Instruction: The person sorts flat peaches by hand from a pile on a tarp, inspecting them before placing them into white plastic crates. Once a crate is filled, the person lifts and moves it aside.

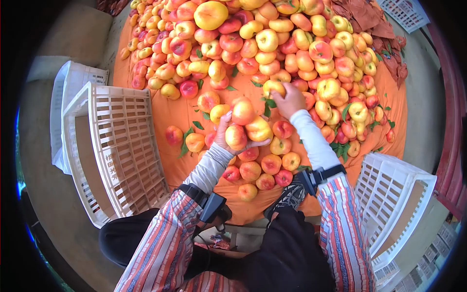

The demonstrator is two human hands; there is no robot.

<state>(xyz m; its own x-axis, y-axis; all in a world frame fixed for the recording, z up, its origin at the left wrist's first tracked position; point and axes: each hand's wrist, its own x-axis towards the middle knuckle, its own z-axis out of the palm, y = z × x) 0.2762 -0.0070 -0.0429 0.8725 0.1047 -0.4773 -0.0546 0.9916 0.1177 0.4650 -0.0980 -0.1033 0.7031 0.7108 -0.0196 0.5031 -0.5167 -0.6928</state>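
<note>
Broadly, an orange cloth (180,112) covers the ground, carrying a heap of peaches (272,44), round, flattened, yellow blushing red. A pale slatted plastic crate (121,146) stands at its left edge and a white lattice crate (394,190) at its right. The left hand (221,136) cups a cluster of peaches (243,113) above the cloth. The right hand (291,101) curls its fingers around one yellowish peach (273,87) at the heap's near edge.
</note>
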